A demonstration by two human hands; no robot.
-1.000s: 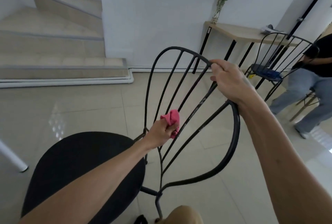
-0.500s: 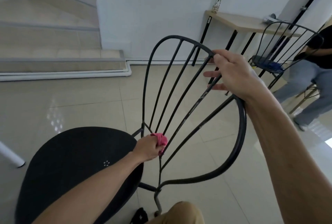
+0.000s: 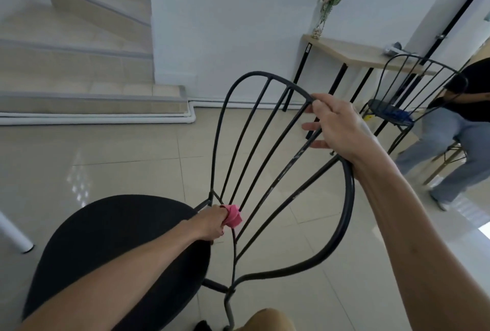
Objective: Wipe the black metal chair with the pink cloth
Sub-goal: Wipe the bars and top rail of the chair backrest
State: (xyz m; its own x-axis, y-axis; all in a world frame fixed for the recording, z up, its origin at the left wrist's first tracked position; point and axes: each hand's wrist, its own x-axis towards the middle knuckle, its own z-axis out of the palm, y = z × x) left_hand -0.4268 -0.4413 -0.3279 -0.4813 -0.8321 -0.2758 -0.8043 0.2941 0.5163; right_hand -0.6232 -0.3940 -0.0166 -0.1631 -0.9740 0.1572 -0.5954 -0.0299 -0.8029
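Observation:
The black metal chair (image 3: 347,211) fills the centre, its round black seat at lower left and its fan of thin back rods rising to a curved top rail. My left hand (image 3: 210,223) grips the bunched pink cloth (image 3: 233,216) and presses it against the rods low down, where they meet just behind the seat. My right hand (image 3: 338,129) holds the top rail at its upper right, thumb and forefinger hooked over it and the other fingers spread loose.
A second black metal chair (image 3: 397,116) stands at right beside a wooden wall table (image 3: 352,52) carrying a flower vase (image 3: 322,20). A seated person (image 3: 450,129) is at far right. Tiled steps (image 3: 79,100) rise at left; a white table leg (image 3: 13,235) stands at far left.
My left hand has slid the pink cloth down the back rods from mid-height to their base by the seat. My right hand's fingers have loosened on the top rail.

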